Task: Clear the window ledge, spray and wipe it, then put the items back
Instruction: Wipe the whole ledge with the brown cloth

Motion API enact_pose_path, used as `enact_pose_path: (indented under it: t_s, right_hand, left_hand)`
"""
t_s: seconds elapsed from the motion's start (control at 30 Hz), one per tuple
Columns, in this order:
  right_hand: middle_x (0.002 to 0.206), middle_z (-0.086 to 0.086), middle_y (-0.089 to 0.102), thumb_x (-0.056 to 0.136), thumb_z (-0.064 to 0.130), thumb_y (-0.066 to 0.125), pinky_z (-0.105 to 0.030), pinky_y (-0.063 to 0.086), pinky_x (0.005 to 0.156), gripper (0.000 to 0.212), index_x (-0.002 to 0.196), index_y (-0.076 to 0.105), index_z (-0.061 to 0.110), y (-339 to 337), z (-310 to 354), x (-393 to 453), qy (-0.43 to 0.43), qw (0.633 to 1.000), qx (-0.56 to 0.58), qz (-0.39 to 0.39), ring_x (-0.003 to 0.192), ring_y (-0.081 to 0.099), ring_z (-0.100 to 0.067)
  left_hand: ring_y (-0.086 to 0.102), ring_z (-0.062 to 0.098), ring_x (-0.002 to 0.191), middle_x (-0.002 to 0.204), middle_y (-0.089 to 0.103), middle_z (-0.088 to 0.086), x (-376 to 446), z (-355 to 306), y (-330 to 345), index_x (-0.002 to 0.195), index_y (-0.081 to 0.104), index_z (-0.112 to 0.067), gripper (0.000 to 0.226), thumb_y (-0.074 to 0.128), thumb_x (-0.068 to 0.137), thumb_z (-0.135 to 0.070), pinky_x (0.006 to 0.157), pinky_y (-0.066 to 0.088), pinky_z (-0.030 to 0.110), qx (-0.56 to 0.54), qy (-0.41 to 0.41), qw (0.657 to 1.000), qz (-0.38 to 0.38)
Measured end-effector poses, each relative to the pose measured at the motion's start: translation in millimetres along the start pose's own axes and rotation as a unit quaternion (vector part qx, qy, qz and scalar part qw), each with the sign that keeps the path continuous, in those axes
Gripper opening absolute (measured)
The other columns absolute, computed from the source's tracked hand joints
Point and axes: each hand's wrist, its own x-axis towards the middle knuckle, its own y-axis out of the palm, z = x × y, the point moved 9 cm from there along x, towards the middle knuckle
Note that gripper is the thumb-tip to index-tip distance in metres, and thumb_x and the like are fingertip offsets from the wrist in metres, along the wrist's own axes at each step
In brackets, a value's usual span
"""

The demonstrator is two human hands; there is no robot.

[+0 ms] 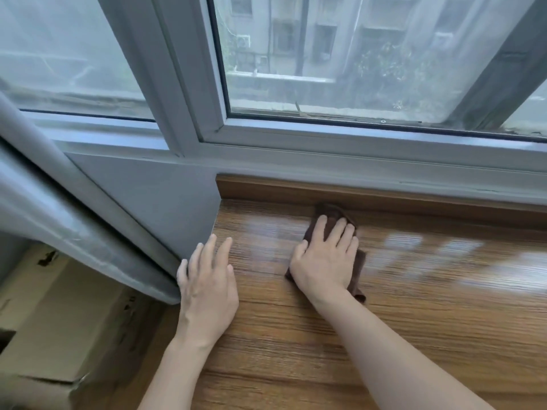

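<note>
The wooden window ledge (414, 306) fills the lower right of the head view, bare of items, with a shiny wet sheen across its middle. A dark brown cloth (331, 214) lies near the ledge's back lip. My right hand (325, 255) presses flat on the cloth, fingers spread and pointing toward the window. My left hand (207, 285) rests flat and open on the ledge's left end, touching the wood, holding nothing.
The grey window frame (189, 93) and glass rise behind the ledge. A grey wall panel (154, 196) bounds the ledge's left end. A grey curtain (59, 202) slants down at left. A cardboard box (59, 321) sits below at bottom left.
</note>
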Motion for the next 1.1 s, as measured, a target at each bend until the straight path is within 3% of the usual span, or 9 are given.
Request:
enact_pose_path:
  t_s: [0.1,0.27,0.37,0.43,0.57,0.67,0.77,0.9,1.1]
  right_hand:
    - [0.167,-0.027,0.021,0.092,0.045,0.033,-0.055,0.01,0.127,0.077,0.163,0.024,0.017,9,61,-18,-0.092,0.996,0.017,0.006,0.156,0.015,-0.044]
    - [0.164,-0.023,0.031,0.09,0.044,0.037,-0.054,0.016,0.127,0.071,0.158,0.037,0.022,22,140,-47,-0.318,0.947,0.046,0.028,0.154,0.023,-0.041]
    - [0.164,-0.02,0.033,0.091,0.046,0.042,-0.052,0.019,0.125,0.069,0.157,0.036,0.026,18,130,-50,-0.375,0.926,0.029,0.035,0.154,0.024,-0.038]
    - [0.165,-0.021,0.031,0.093,0.048,0.042,-0.051,0.019,0.126,0.071,0.158,0.035,0.024,16,111,-57,-0.37,0.929,0.016,0.031,0.155,0.023,-0.038]
    - [0.167,-0.029,0.02,0.095,0.052,0.034,-0.054,0.014,0.128,0.08,0.164,0.024,0.014,14,67,-59,-0.202,0.979,0.012,0.028,0.157,0.015,-0.043]
    - [0.17,-0.026,0.004,0.097,0.05,0.027,-0.054,0.001,0.129,0.08,0.166,0.008,0.014,16,74,-38,-0.126,0.99,0.032,0.051,0.159,-0.001,-0.042]
    - [0.171,-0.026,0.005,0.097,0.047,0.03,-0.055,0.003,0.127,0.079,0.166,0.009,0.014,16,109,-11,-0.097,0.994,0.041,0.036,0.158,0.001,-0.044]
    - [0.166,-0.03,0.018,0.094,0.045,0.04,-0.057,0.011,0.125,0.076,0.162,0.024,0.014,29,170,-6,-0.134,0.989,0.037,0.045,0.153,0.015,-0.047]
    - [0.161,-0.022,0.036,0.09,0.045,0.041,-0.054,0.021,0.123,0.065,0.148,0.05,0.018,37,205,-52,-0.338,0.94,0.033,0.039,0.15,0.028,-0.042]
  left_hand:
    - [0.031,0.029,0.151,0.164,0.034,0.008,-3,13,-5,0.156,0.035,-0.02,0.054,0.04,0.103,-0.018,0.121,0.025,0.06,-0.018,-0.023,0.999,-0.022]
    - [0.035,0.032,0.149,0.162,0.038,0.011,-3,23,-13,0.154,0.037,-0.019,0.057,0.026,0.099,-0.027,0.119,0.028,0.061,-0.02,-0.032,0.998,-0.046]
    - [0.034,0.032,0.15,0.162,0.038,0.011,0,32,-18,0.153,0.04,-0.017,0.06,0.047,0.095,-0.006,0.119,0.028,0.062,-0.018,-0.038,0.997,-0.058]
    - [0.034,0.032,0.15,0.162,0.038,0.011,2,39,-19,0.153,0.04,-0.017,0.063,0.05,0.094,0.0,0.119,0.028,0.062,-0.021,-0.045,0.997,-0.063]
    - [0.033,0.029,0.15,0.162,0.037,0.008,-2,49,-15,0.153,0.04,-0.018,0.06,0.048,0.096,-0.001,0.121,0.024,0.06,-0.023,-0.054,0.997,-0.05]
    - [0.032,0.027,0.151,0.162,0.037,0.007,-11,58,-11,0.153,0.041,-0.019,0.06,0.048,0.096,-0.003,0.122,0.023,0.058,-0.022,-0.057,0.997,-0.038]
    - [0.031,0.025,0.151,0.162,0.038,0.006,-21,68,-11,0.153,0.041,-0.02,0.058,0.045,0.097,-0.005,0.122,0.022,0.057,-0.016,-0.053,0.998,-0.037]
    - [0.032,0.026,0.15,0.16,0.04,0.005,-35,86,-15,0.151,0.043,-0.021,0.056,0.037,0.096,-0.012,0.12,0.024,0.058,-0.015,-0.063,0.997,-0.042]
    - [0.032,0.028,0.149,0.161,0.039,0.008,-46,102,-27,0.151,0.044,-0.019,0.056,0.048,0.097,-0.004,0.12,0.024,0.06,-0.022,-0.09,0.994,-0.052]
